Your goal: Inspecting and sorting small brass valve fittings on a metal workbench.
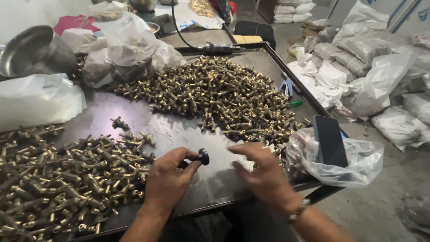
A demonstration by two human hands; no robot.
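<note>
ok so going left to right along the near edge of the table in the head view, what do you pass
near pile of brass fittings → left hand pinching a small black knob → right hand, fingers spread → clear plastic bag with a dark phone leaning on it

Lighting, as I read it from my feed: even, soft daylight, brightest along the upper right, where the white sacks (358, 49) nearly wash out. Glare: pale sheen on the dark table (179, 130), glints across the brass fittings (215, 94), highlights on the steel pot (31, 51) and clear plastic bag (354, 161). Shadows: faint, short, under my hands. Blur: my right hand (264, 175) smeared by motion; my left hand (168, 181) sharper. Edges: wide-angle bending, table rim curving, corners softer.
</note>
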